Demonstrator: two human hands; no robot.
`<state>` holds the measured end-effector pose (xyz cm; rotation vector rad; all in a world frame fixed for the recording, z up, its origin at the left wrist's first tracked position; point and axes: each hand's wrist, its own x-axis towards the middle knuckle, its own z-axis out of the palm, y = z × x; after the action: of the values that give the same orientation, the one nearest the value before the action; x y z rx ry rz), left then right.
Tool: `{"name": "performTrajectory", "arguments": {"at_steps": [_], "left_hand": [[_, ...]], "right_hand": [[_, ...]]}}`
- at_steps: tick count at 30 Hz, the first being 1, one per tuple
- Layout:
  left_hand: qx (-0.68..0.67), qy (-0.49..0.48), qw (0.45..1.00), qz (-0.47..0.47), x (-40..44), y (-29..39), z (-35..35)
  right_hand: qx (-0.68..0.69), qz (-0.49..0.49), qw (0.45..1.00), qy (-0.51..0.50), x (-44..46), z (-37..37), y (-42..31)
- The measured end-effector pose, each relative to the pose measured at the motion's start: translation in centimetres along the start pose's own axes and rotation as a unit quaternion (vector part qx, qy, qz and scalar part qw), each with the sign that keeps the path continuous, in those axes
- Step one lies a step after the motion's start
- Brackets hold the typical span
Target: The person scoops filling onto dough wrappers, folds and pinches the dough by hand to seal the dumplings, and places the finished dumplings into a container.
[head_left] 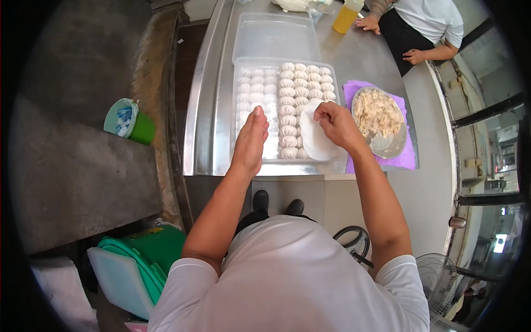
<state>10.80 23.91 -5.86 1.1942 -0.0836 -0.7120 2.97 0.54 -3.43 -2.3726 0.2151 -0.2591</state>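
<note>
Near the tabletop's (362, 61) front edge, the right hand (336, 125) pinches a white sheet (316, 143) over the dumplings (287, 102). The left hand (250, 144) — flat, open — grips nothing.

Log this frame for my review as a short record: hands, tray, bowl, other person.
Left hand: open, holding nothing
Right hand: pinching a thin white sheet
Tray: rows of pleated dumplings
Bowl: pale mixture inside, purple cloth beneath
Other person: at the table's far side, one hand near a yellow bottle
</note>
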Motion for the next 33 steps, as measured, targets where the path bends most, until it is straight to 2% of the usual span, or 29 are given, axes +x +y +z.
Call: {"name": "performTrajectory", "arguments": {"at_steps": [2,6,11,13,14,16,17,18,20,26,28,30,32,33], "left_hand": [[0.01,-0.004,1.0,0.005,0.0,0.1,-0.4],[0.016,-0.028,0.999,-0.018,-0.2,0.2,-0.5],[0.042,-0.026,0.999,-0.012,-0.5,0.2,-0.3],[0.039,-0.024,0.999,-0.011,-0.4,0.2,-0.3],[0.039,-0.026,0.999,-0.01,-0.3,0.0,-0.4],[0.017,-0.033,0.999,-0.015,-0.2,-0.3,-0.8],[0.016,-0.035,0.999,-0.015,-0.2,-0.3,-1.0],[0.012,-0.035,0.999,-0.014,-0.2,-0.3,-1.0],[0.007,-0.038,0.999,-0.016,-0.2,-0.4,-1.0],[0.057,-0.053,0.997,-0.009,0.5,-0.2,-0.3],[0.187,-0.061,0.972,0.131,0.6,0.3,1.3],[0.216,-0.066,0.963,0.145,1.8,1.5,3.5],[0.338,-0.102,0.898,0.264,3.6,2.2,6.0],[0.34,-0.095,0.898,0.263,4.6,1.9,7.3]], "right_hand": [[0.068,0.112,0.991,-0.018,0.6,-0.6,0.4],[0.117,0.123,0.985,0.027,1.1,-1.7,1.0],[0.08,0.103,0.991,0.025,0.9,-1.0,1.5],[0.093,0.129,0.982,0.105,1.0,-1.5,1.8],[0.092,0.129,0.981,0.107,1.3,-1.9,2.5],[0.27,0.203,0.935,0.108,1.6,-3.3,4.4],[0.307,0.226,0.916,0.129,1.5,-4.1,5.1],[0.305,0.226,0.916,0.13,1.4,-4.8,4.6],[0.399,0.198,0.879,0.171,1.0,-6.9,2.7],[0.337,0.19,0.919,0.078,0.7,-8.7,0.0],[0.37,0.163,0.913,0.052,0.6,-8.5,-0.7],[0.4,0.163,0.901,0.049,0.4,-8.5,-1.4],[0.416,0.125,0.901,0.004,0.5,-8.7,-1.2],[0.419,0.122,0.9,-0.003,0.5,-8.8,-0.9]]}}
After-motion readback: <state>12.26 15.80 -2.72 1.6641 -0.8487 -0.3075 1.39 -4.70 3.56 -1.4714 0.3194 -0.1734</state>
